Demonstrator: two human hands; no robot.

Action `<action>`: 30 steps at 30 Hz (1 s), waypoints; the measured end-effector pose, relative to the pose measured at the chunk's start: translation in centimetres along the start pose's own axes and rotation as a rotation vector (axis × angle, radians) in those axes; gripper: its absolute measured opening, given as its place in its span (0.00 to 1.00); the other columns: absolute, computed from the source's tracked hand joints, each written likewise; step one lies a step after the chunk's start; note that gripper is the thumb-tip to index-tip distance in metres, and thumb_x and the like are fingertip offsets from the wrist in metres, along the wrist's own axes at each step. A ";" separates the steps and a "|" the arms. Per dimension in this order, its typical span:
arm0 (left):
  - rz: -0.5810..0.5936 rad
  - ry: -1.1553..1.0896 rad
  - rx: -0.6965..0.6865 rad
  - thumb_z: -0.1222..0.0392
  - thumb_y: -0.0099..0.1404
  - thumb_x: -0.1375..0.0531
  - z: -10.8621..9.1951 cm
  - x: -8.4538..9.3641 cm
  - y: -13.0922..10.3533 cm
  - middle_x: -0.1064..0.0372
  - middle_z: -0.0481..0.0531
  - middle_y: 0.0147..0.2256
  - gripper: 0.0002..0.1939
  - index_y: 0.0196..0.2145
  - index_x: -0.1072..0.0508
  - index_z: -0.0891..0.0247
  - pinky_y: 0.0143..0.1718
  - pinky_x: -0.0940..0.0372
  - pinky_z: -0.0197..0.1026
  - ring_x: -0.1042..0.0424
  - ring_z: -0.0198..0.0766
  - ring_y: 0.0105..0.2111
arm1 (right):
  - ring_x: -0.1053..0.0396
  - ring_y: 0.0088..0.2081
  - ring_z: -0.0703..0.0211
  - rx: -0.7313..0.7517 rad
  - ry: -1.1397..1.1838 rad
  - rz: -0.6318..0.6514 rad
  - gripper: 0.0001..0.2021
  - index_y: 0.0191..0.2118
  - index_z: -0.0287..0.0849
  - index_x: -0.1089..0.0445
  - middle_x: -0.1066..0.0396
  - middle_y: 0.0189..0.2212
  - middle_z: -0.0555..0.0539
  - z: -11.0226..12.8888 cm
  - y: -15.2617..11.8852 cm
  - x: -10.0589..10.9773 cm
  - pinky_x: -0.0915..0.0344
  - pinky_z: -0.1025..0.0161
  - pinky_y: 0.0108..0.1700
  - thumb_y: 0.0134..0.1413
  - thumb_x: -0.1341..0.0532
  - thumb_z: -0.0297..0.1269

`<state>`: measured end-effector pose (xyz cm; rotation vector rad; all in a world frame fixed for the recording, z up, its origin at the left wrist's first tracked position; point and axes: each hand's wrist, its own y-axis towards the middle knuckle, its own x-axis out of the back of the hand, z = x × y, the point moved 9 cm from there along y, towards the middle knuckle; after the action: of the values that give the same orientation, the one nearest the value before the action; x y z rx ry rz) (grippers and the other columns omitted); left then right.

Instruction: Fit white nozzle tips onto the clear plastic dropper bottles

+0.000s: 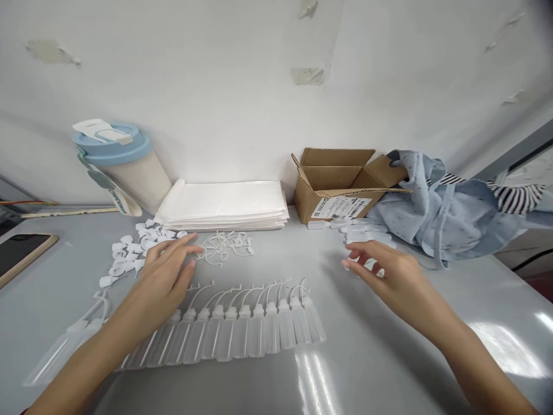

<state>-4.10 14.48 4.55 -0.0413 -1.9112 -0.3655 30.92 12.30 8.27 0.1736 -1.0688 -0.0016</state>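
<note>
My left hand [166, 274] hovers between a pile of white caps [129, 253] and a small heap of thin white straps [227, 245], fingers apart, holding nothing visible. My right hand [380, 265] is over the right side, its fingers curved and spread near several clear bottles without caps [367, 236]; nothing shows in its grip. A row of clear bottles with straps at their necks [244, 334] lies side by side in front. More such bottles [64, 349] lie at the left, partly behind my left forearm.
On the grey table [276, 386], a stack of white sheets [224, 202] and an open cardboard box [337, 184] stand by the wall. A blue-lidded cup [129, 161] and a phone [23, 253] are at the left. Blue cloth [453, 213] lies at the right.
</note>
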 end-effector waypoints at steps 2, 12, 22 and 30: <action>0.008 -0.001 0.015 0.55 0.69 0.53 0.7 -0.2 0.1 0.37 0.57 0.58 0.14 0.44 0.31 0.60 0.53 0.41 0.64 0.47 0.57 0.60 | 0.29 0.30 0.53 0.001 -0.092 -0.062 0.15 0.43 0.41 0.28 0.26 0.35 0.41 -1.0 0.4 0.4 0.34 0.57 0.31 0.60 0.47 0.44; 0.043 0.007 0.036 0.52 0.68 0.54 1.0 0.1 0.2 0.33 0.59 0.53 0.22 0.52 0.32 0.65 0.51 0.37 0.58 0.41 0.57 0.57 | 0.28 0.35 0.51 -0.024 -0.224 0.008 0.14 0.44 0.38 0.28 0.28 0.42 0.40 -1.2 0.7 -0.2 0.34 0.56 0.36 0.59 0.48 0.35; -0.042 -0.076 0.078 0.49 0.66 0.50 -2.1 1.6 -0.5 0.40 0.56 0.60 0.25 0.57 0.36 0.61 0.30 0.29 0.44 0.44 0.57 0.60 | 0.28 0.40 0.50 -0.053 -0.300 -0.090 0.17 0.44 0.37 0.28 0.27 0.41 0.40 -2.4 0.8 1.4 0.33 0.58 0.39 0.54 0.50 0.24; -0.136 -0.186 0.111 0.50 0.66 0.48 -2.8 2.9 -1.1 0.37 0.55 0.59 0.22 0.56 0.33 0.57 0.22 0.32 0.37 0.36 0.54 0.56 | 0.29 0.47 0.50 0.057 -0.219 0.084 0.17 0.47 0.38 0.28 0.27 0.46 0.41 -1.8 0.8 -0.6 0.33 0.57 0.46 0.53 0.46 0.25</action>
<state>-2.84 12.22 7.90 0.1329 -2.1222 -0.3562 32.10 13.34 7.02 0.1822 -1.2953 0.0871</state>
